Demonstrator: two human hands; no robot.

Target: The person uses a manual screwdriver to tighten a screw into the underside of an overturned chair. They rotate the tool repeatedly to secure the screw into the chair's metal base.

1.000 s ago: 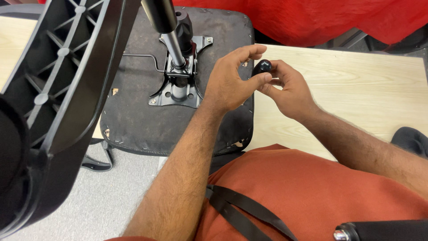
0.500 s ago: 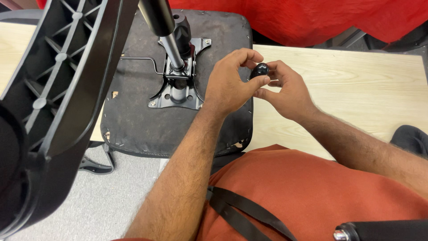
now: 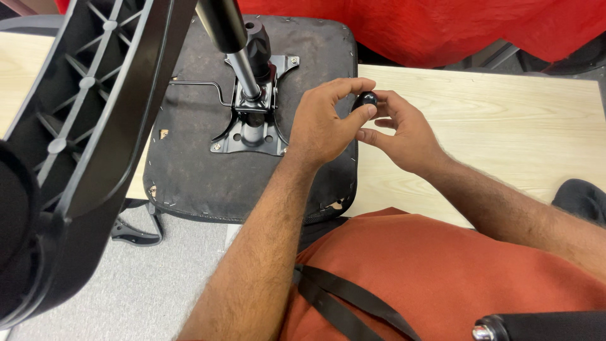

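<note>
Since a second ago: your hands have barely shifted; both stay pinched on the small black knob, and your left thumb has slid over its front.
Head view, left hand: your left hand (image 3: 322,123) is curled, thumb and forefinger closed on the small black knob (image 3: 364,100).
Head view, right hand: your right hand (image 3: 407,129) meets it from the other side, fingertips on the same knob, the remaining fingers loosely bent.
Knob: it sits between the two hands, held above the right edge of the upturned chair seat (image 3: 189,170), just where that meets the pale wooden table (image 3: 505,120).
Seat: its black underside faces up, with the metal mounting plate (image 3: 249,126) bolted at its middle and the gas-lift column (image 3: 230,38) rising from that plate toward the camera.
Chair base: the ribbed black chair base (image 3: 82,126) fills the left of the view, close to the lens.
Behind: red cloth (image 3: 442,28) lies along the table's far side.
Below: your orange garment (image 3: 442,278) with a black strap (image 3: 341,293) across it.
</note>
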